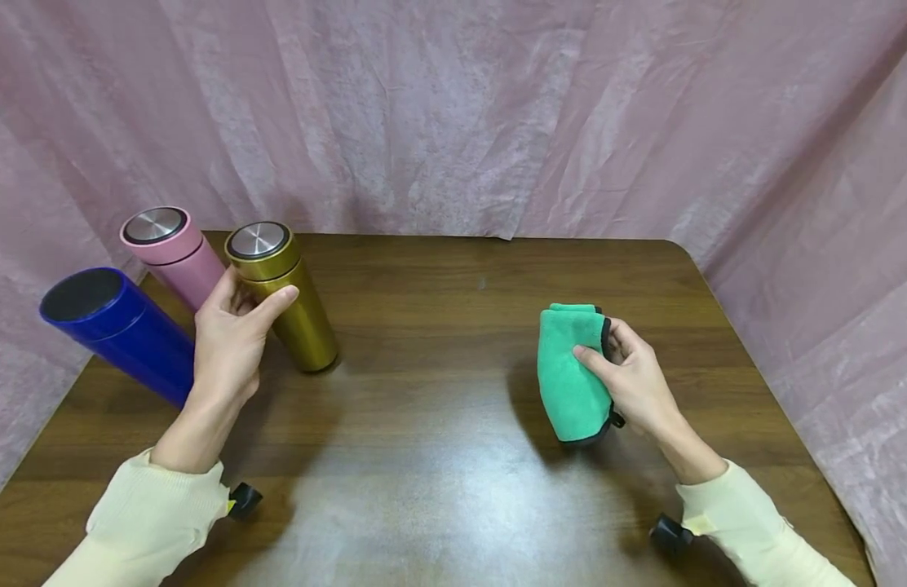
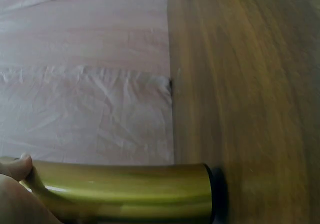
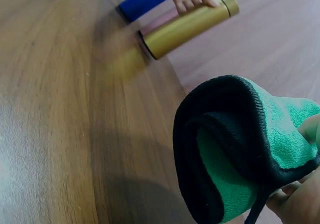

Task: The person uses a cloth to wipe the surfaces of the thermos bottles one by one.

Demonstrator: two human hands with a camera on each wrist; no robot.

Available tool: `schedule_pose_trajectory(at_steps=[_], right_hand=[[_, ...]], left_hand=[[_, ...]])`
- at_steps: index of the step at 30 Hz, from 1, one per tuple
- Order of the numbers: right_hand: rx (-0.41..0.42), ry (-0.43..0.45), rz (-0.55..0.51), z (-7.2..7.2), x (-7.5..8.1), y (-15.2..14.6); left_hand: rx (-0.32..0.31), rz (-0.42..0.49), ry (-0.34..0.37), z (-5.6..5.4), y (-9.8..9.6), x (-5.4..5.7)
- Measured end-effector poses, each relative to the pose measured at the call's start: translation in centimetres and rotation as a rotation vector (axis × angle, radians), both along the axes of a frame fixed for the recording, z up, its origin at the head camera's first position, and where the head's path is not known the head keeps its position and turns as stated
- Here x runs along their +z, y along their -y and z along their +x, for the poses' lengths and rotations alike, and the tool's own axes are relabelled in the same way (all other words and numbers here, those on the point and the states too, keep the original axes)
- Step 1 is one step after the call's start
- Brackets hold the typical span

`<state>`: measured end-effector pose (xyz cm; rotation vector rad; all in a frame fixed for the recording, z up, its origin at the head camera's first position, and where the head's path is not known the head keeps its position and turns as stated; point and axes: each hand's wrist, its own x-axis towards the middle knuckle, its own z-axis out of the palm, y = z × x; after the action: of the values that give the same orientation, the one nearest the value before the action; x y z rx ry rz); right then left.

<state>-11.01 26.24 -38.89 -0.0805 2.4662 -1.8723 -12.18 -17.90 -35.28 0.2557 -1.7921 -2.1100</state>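
My left hand (image 1: 229, 338) grips a gold thermos bottle (image 1: 299, 318) with a steel-topped lid, thumb and fingers round its upper body. In the left wrist view the gold bottle's side (image 2: 130, 186) runs down to a dark base; whether that base touches the table I cannot tell. My right hand (image 1: 637, 379) pinches a folded green cloth (image 1: 571, 375) with black edging, thumb on the front, held above the table. The right wrist view shows the cloth's folded layers (image 3: 287, 129) and a black loop. Close by the left hand are a pink thermos bottle (image 1: 185, 265) and a blue one (image 1: 134, 334).
The brown wood-grain table (image 1: 431, 391) has a rounded far right corner. A pink curtain (image 1: 439, 114) hangs behind it and along its sides. Both wrists carry a black camera (image 1: 244, 500) below a pale yellow sleeve (image 1: 156, 505).
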Motion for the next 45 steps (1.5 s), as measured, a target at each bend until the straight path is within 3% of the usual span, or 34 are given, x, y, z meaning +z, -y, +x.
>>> schedule_pose_trajectory(at_steps=[15,21,26,29,31,36,38,41,42,45], right_hand=[[-0.037,0.055,-0.124,-0.7,-0.8,-0.9],[-0.026,0.093,-0.207,-0.7,-0.9,-1.1],[-0.025,0.114,-0.244,-0.6,-1.0,-1.3],[-0.025,0.126,-0.256,-0.7,-1.0,-1.4],[-0.025,0.136,-0.265,-0.7,-0.9,-1.4],[-0.015,0.173,-0.287,-1.0,-0.4,-1.6],[-0.014,0.185,-0.293,-1.2,-0.1,-1.7],[-0.023,0.194,-0.283,-1.5,0.2,-1.8],[-0.023,0.191,-0.276,-1.7,0.3,-1.8],[-0.015,0.189,-0.243,-2.1,0.5,-1.8]], left_hand=[[-0.115,-0.103,0.053,1.8,2.8,-1.1],[-0.104,-0.21,0.072,1.9,2.8,-1.1],[-0.073,-0.251,0.032,2.1,2.4,-1.1],[-0.005,-0.249,-0.03,2.5,2.0,-1.0],[0.08,-0.272,-0.114,2.9,1.4,-0.8],[0.316,-0.353,-0.474,3.9,-1.2,0.4],[0.372,-0.404,-0.584,4.2,-2.5,1.2],[0.383,-0.52,-0.651,4.5,-4.1,2.2],[0.359,-0.564,-0.657,4.5,-4.5,2.3],[0.211,-0.717,-0.617,3.9,-5.2,2.1]])
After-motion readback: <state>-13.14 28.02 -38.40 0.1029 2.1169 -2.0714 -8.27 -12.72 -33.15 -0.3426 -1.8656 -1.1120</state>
